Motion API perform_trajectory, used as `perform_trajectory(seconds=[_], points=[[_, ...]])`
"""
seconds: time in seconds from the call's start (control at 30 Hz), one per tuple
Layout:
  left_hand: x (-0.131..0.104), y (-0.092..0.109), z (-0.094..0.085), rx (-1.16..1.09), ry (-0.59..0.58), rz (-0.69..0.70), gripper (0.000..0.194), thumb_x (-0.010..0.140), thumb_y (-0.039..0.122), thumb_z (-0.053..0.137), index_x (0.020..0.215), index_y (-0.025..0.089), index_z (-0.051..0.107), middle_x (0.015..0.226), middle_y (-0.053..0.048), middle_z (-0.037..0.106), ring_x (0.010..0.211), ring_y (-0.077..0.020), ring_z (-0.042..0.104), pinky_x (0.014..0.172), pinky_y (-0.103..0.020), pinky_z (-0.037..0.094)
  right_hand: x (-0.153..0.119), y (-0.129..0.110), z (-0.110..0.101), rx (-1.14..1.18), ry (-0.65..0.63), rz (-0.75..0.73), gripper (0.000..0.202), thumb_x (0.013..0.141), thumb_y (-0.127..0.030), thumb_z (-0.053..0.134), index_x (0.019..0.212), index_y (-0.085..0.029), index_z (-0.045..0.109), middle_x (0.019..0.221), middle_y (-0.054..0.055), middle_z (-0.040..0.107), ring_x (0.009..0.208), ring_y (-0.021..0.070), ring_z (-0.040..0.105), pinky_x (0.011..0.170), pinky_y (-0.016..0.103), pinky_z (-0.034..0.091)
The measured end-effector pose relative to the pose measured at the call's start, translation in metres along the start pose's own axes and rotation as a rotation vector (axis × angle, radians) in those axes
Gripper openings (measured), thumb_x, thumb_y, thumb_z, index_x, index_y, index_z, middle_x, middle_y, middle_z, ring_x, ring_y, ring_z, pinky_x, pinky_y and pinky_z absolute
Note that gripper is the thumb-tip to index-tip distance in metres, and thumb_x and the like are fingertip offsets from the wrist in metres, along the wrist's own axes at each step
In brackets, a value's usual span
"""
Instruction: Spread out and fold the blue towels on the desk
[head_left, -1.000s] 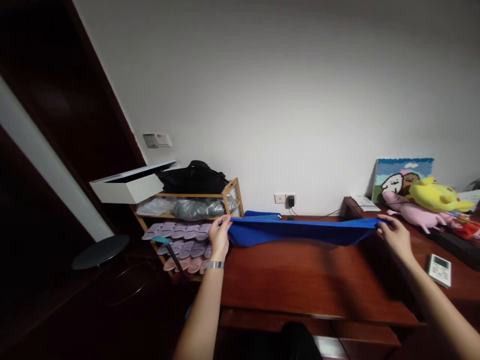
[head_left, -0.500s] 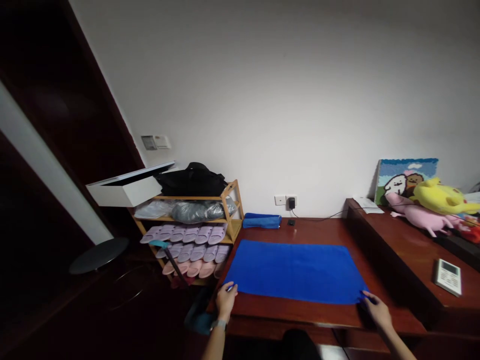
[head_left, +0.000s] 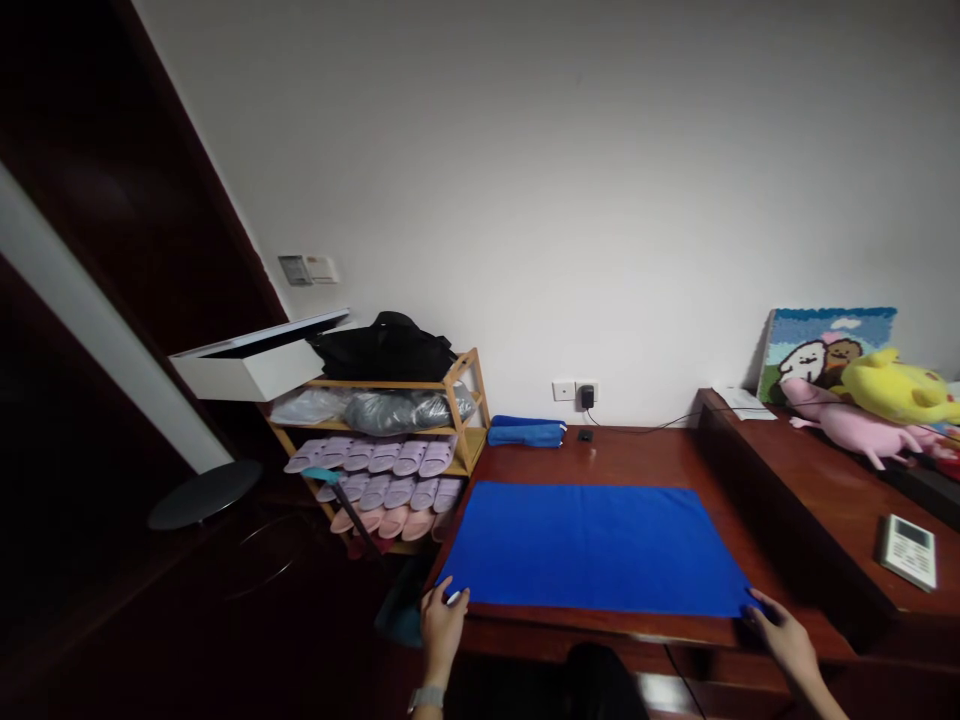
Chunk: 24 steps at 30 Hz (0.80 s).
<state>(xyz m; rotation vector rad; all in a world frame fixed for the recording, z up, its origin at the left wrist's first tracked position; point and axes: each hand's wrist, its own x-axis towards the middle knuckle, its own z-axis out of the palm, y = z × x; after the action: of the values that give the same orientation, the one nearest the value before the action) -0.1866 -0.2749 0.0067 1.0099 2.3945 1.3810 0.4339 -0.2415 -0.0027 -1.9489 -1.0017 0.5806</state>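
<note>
A blue towel (head_left: 592, 545) lies spread almost flat on the dark red wooden desk (head_left: 637, 455), its near edge close to the desk's front edge. At the towel's near left corner, my left hand (head_left: 444, 612) is closed, thumb and fingers pinching the cloth. A small whitish spot shows between these fingers, too small to name. My right hand (head_left: 780, 632) pinches the near right corner, with its fingertips partly in shadow. Further back, by the wall, a folded blue towel bundle (head_left: 526, 432) rests at the desk's left side.
A wooden rack (head_left: 471, 410) with several slippers (head_left: 409, 458) and a black bag (head_left: 386, 348) stands left of the desk. To the right, a raised surface (head_left: 814, 490) carries plush toys (head_left: 896, 390) and a white calculator-like device (head_left: 909, 550). A plugged adapter (head_left: 587, 397) trails a cable.
Both hands have drawn the towel's near corners slightly toward me and further apart. The towel's near edge sits lower and looks wider. The camera view has shifted a little.
</note>
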Motion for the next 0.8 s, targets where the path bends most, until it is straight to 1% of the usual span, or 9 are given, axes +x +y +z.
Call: perform_trajectory(seconds=[0.07, 0.13, 0.23, 0.33, 0.47, 0.57, 0.67, 0.73, 0.8], points=[[0.000, -0.003, -0.003, -0.007, -0.021, 0.008, 0.041, 0.066, 0.043, 0.074, 0.099, 0.020, 0.076, 0.107, -0.009, 0.068, 0.085, -0.0330, 0.075, 0.076, -0.045, 0.063, -0.005, 0.000, -0.004, 0.036, -0.067, 0.033, 0.046, 0.046, -0.064, 0.061, 0.074, -0.031, 0.075, 0.080, 0.011, 0.079, 0.087, 0.0420, 0.075, 0.077, 0.049, 0.059], [0.000, -0.007, -0.005, -0.022, -0.060, 0.014, 0.041, 0.066, 0.043, 0.074, 0.100, 0.020, 0.076, 0.108, -0.010, 0.067, 0.090, -0.0345, 0.074, 0.078, -0.046, 0.062, -0.009, 0.000, -0.008, 0.041, -0.089, 0.051, 0.045, 0.045, -0.064, 0.062, 0.074, -0.032, 0.074, 0.082, 0.011, 0.079, 0.092, 0.0447, 0.074, 0.082, 0.053, 0.058], [0.001, -0.013, -0.006, -0.030, -0.098, 0.017, 0.043, 0.067, 0.043, 0.073, 0.102, 0.019, 0.075, 0.109, -0.011, 0.066, 0.093, -0.0346, 0.073, 0.081, -0.046, 0.062, -0.013, 0.001, -0.011, 0.035, -0.093, 0.054, 0.041, 0.045, -0.062, 0.062, 0.073, -0.033, 0.073, 0.083, 0.011, 0.079, 0.096, 0.0457, 0.073, 0.082, 0.053, 0.057], [0.000, -0.021, -0.005, -0.024, -0.112, 0.046, 0.045, 0.068, 0.045, 0.072, 0.104, 0.018, 0.074, 0.112, -0.011, 0.065, 0.095, -0.0341, 0.073, 0.083, -0.046, 0.061, -0.013, 0.010, -0.012, 0.008, -0.097, 0.028, 0.039, 0.047, -0.061, 0.061, 0.073, -0.033, 0.073, 0.084, 0.011, 0.078, 0.096, 0.0441, 0.073, 0.080, 0.050, 0.058], [0.000, -0.032, -0.010, 0.052, -0.117, 0.154, 0.050, 0.072, 0.051, 0.068, 0.108, 0.017, 0.072, 0.113, -0.013, 0.064, 0.101, -0.0350, 0.070, 0.091, -0.050, 0.059, -0.009, 0.038, -0.013, -0.117, -0.125, -0.114, 0.044, 0.057, -0.062, 0.056, 0.080, -0.029, 0.075, 0.086, 0.013, 0.077, 0.095, 0.0416, 0.073, 0.084, 0.052, 0.057], [0.004, -0.034, -0.018, 0.194, -0.046, 0.237, 0.049, 0.084, 0.051, 0.057, 0.114, 0.016, 0.071, 0.121, -0.016, 0.060, 0.105, -0.0343, 0.068, 0.094, -0.051, 0.057, -0.008, 0.055, -0.008, -0.307, -0.048, -0.237, 0.052, 0.068, -0.064, 0.051, 0.091, -0.025, 0.077, 0.095, 0.018, 0.075, 0.094, 0.0429, 0.071, 0.086, 0.058, 0.055], [0.018, -0.019, -0.018, 0.329, 0.048, 0.336, 0.042, 0.094, 0.043, 0.046, 0.115, 0.017, 0.071, 0.126, -0.017, 0.058, 0.111, -0.0323, 0.066, 0.098, -0.048, 0.055, -0.006, 0.050, 0.010, -0.445, 0.041, -0.403, 0.059, 0.078, -0.064, 0.042, 0.102, -0.023, 0.076, 0.112, 0.021, 0.071, 0.096, 0.0420, 0.071, 0.090, 0.060, 0.054], [0.034, 0.001, -0.008, 0.386, -0.008, 0.445, 0.037, 0.097, 0.035, 0.043, 0.115, 0.019, 0.071, 0.126, -0.015, 0.061, 0.113, -0.0290, 0.066, 0.100, -0.043, 0.054, -0.002, 0.032, 0.030, -0.453, 0.014, -0.560, 0.062, 0.086, -0.062, 0.036, 0.109, -0.019, 0.075, 0.122, 0.021, 0.069, 0.104, 0.0389, 0.070, 0.099, 0.057, 0.052], [0.052, 0.024, 0.012, 0.435, -0.131, 0.567, 0.037, 0.099, 0.029, 0.040, 0.118, 0.021, 0.070, 0.128, -0.012, 0.064, 0.115, -0.0255, 0.066, 0.102, -0.039, 0.053, 0.003, 0.011, 0.054, -0.451, -0.062, -0.700, 0.065, 0.090, -0.059, 0.033, 0.117, -0.016, 0.073, 0.131, 0.020, 0.066, 0.119, 0.0357, 0.065, 0.109, 0.052, 0.047]])
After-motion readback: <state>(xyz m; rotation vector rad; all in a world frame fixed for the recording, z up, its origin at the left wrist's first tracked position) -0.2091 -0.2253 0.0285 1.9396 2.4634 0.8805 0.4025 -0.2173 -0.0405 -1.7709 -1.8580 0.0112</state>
